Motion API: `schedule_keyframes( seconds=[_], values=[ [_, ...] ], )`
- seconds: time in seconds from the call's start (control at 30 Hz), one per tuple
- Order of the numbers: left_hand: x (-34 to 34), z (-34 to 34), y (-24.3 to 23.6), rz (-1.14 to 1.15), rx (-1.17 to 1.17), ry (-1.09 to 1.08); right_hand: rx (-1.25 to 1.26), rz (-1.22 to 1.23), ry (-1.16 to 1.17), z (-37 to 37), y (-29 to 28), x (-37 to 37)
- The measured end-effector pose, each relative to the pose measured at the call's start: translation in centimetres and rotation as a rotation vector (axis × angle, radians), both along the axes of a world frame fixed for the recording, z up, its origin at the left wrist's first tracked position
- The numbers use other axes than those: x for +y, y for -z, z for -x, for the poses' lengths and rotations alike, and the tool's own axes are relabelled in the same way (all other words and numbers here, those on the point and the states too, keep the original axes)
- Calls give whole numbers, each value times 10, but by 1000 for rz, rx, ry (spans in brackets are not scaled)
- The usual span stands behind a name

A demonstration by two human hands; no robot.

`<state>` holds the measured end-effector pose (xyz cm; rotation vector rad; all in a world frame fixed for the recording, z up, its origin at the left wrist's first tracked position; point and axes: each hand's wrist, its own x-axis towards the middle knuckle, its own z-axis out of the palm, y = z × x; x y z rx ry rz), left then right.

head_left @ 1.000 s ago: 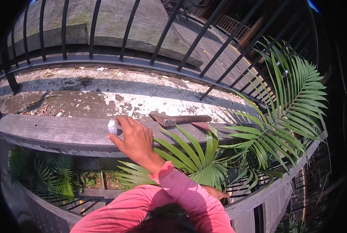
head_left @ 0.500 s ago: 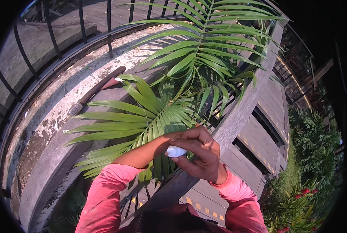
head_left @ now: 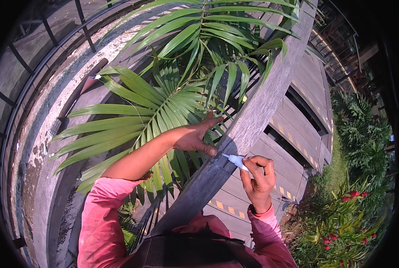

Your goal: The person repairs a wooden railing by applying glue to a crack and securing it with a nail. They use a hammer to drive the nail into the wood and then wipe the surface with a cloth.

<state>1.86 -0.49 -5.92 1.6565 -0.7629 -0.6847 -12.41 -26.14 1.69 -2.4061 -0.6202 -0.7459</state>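
Observation:
My right hand (head_left: 258,181) grips a small white squeeze bottle (head_left: 236,161), its narrow tip pointing left at a dark patch on the weathered wooden rail (head_left: 264,102); whether the tip touches the wood I cannot tell. My left hand (head_left: 197,136) is open, fingers spread at the rail's left side, thumb close to the bottle's tip. Beneath my left arm spreads a large green palm frond (head_left: 114,129).
A dark long-handled tool (head_left: 70,102) lies on the curved ledge (head_left: 45,210) at left, inside black railings (head_left: 20,58). Another frond (head_left: 181,35) hangs above. Right of the rail are a slatted deck (head_left: 297,147) and red-flowered plants (head_left: 351,196).
The view has turned toward the right-hand rail. My right hand took the bottle from the ledge and now holds it over the rail; my left hand has moved forward, fingers spread.

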Motion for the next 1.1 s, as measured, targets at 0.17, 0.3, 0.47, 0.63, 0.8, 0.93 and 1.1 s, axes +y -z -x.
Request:
schedule_keyframes(
  seconds=[0.17, 0.3, 0.47, 0.63, 0.8, 0.93, 1.1],
  values=[
    [1, 0, 2, 13, 5, -4, -49, 47, 14, -4, -1, -3],
    [1, -2, 2, -5, -5, 11, -38, 47, -16, -5, -7, -4],
    [2, -1, -1, 5, 7, 16, -27, 95, -44, -6, -13, -2],
    [0, -1, 1, 11, 2, 12, -49, 156, -48, -9, -20, -2],
    [1, -1, 4, 35, 2, 9, -49, 188, -52, -10, -23, 0],
    [-1, -1, 5, 29, 1, 13, -65, 175, -40, -7, -21, 0],
    [0, -1, 3, 27, 0, 15, -59, 158, -67, -5, -20, 3]
  ],
)
